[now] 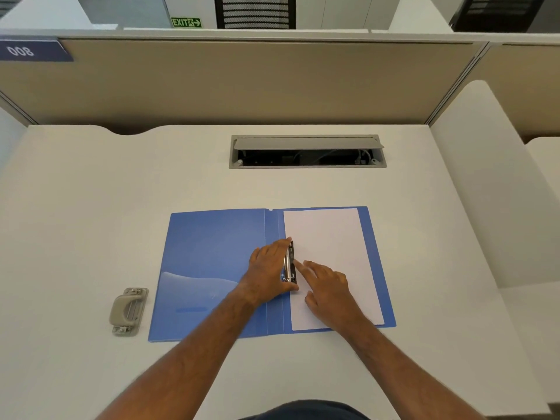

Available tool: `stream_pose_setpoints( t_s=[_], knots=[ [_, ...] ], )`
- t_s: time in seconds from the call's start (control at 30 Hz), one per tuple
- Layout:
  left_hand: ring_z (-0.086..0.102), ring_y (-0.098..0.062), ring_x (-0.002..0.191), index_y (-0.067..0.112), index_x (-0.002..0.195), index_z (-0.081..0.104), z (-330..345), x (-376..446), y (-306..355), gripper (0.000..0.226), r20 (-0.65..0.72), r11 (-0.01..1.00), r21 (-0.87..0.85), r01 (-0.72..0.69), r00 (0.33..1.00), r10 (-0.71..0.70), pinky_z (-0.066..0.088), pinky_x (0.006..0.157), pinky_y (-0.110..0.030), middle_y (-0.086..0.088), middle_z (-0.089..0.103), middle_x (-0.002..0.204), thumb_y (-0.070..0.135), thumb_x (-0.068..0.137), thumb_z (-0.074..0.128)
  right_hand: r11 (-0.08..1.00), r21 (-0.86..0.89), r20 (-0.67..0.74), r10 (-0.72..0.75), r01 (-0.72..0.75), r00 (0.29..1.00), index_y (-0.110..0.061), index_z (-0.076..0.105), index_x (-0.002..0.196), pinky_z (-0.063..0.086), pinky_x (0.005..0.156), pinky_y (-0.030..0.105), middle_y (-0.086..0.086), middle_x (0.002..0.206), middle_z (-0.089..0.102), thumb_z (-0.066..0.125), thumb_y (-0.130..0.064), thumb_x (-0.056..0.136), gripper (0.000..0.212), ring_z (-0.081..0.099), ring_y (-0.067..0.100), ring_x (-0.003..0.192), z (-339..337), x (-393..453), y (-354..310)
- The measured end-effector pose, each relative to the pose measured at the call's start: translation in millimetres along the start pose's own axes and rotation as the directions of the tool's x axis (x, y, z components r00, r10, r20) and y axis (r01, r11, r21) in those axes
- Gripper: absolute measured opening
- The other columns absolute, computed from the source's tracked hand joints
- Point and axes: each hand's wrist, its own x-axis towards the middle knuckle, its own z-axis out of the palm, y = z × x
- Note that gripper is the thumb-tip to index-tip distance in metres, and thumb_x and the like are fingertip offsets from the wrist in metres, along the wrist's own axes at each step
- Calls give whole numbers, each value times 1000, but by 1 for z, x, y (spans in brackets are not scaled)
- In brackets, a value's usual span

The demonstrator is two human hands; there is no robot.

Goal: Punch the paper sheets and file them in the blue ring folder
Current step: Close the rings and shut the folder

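The blue ring folder lies open flat on the white desk in front of me. White paper sheets lie on its right half. The metal ring mechanism sits along the left edge of the sheets. My left hand grips the mechanism from the left, thumb at its near end and fingers reaching over its far end. My right hand rests on the sheets just right of the mechanism, its fingers extended, with the index fingertip at the mechanism.
A grey hole punch lies on the desk to the left of the folder. An open cable tray is sunk into the desk behind the folder. A beige partition closes off the back, and a white divider stands at the right.
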Motion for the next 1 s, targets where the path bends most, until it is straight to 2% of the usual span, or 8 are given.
stream_pose_setpoints(
  t_s=[0.2,0.3,0.47,0.6,0.7,0.87,1.0],
  knots=[
    [24,-22,153,21,162,18,2,0,-1,110,-13,999,42,-6,1000,7,15,127,-48,0,26,166,56,78,80,985,-171,-17,-3,0,1000,-36,40,159,44,111,54,6,160,49,68,-35,95,69,57,30,136,4,5,-4],
    [24,-22,153,22,162,17,4,0,0,109,-19,998,55,-1,1000,2,16,127,-49,1,26,167,54,79,80,983,-185,-31,-8,2,1000,-37,37,160,41,112,53,6,161,46,64,-34,97,68,55,30,137,1,7,-5],
    [26,-22,152,21,161,20,6,-3,3,103,-59,999,36,8,998,-6,15,127,-50,0,30,165,50,81,79,979,-204,16,10,-6,1000,-40,20,165,30,120,50,2,170,27,53,-35,105,68,41,27,147,-4,9,-7],
    [24,-20,153,21,161,22,7,-4,7,98,-88,998,61,24,996,-18,11,127,-52,1,31,164,47,83,75,975,-222,19,6,-2,1000,-39,17,165,30,120,49,3,171,25,51,-36,106,68,40,26,147,-9,10,-8],
    [26,-20,153,16,161,24,7,-3,9,97,-95,999,32,2,995,1,6,129,-45,-2,32,163,42,84,76,975,-224,20,3,2,1000,-39,16,165,30,120,49,3,171,24,50,-36,106,68,40,26,146,-9,10,-9],
    [29,-23,151,12,160,25,6,-3,7,96,-85,998,-68,-4,996,-2,24,123,-31,-6,31,164,35,85,80,975,-222,26,11,-5,1000,-39,14,165,32,119,48,3,171,23,50,-37,107,69,40,26,146,-9,12,-11],
    [31,-23,149,11,160,25,5,-3,8,94,-83,997,-77,-8,997,1,26,120,-26,-6,31,163,33,86,79,976,-218,29,20,-14,999,-40,13,165,34,115,46,2,171,22,49,-37,106,69,40,25,145,-9,12,-12]
  ],
)
